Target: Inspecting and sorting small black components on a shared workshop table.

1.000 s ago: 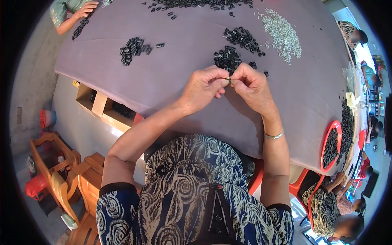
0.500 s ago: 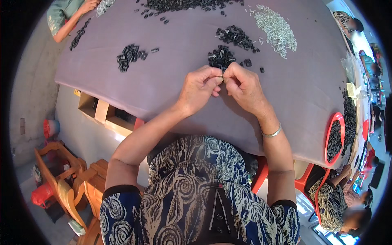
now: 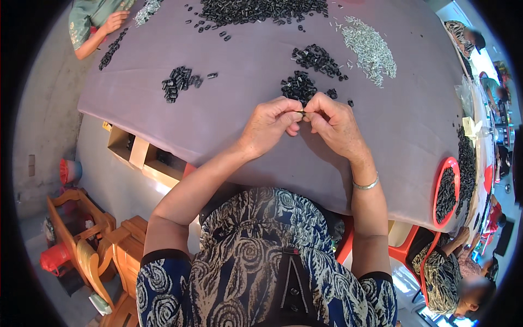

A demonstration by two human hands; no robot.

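Note:
My left hand [image 3: 267, 128] and my right hand [image 3: 339, 128] meet above the table with thumbs and forefingers pinched together. Between their fingertips is a small dark part [image 3: 303, 114], mostly covered by the fingers, so its exact shape cannot be made out. Just beyond my hands lies a heap of small black cylindrical parts [image 3: 298, 86]. A second heap of black parts [image 3: 316, 59] sits behind it. Farther right spreads a pile of small silvery pins or screws [image 3: 370, 52].
More black parts lie in a cluster [image 3: 178, 84] at the left and a large far heap [image 3: 261, 11]. A red oval tray [image 3: 457, 170] of black parts stands at the right edge. Another person's hand [image 3: 115, 20] is at the far left. Wooden chairs [image 3: 90, 240] stand lower left.
The whole view has shifted slightly, so the table and heaps appear lower. My hands keep the same pinch together. The other person's hand at far left has moved off the silvery pile.

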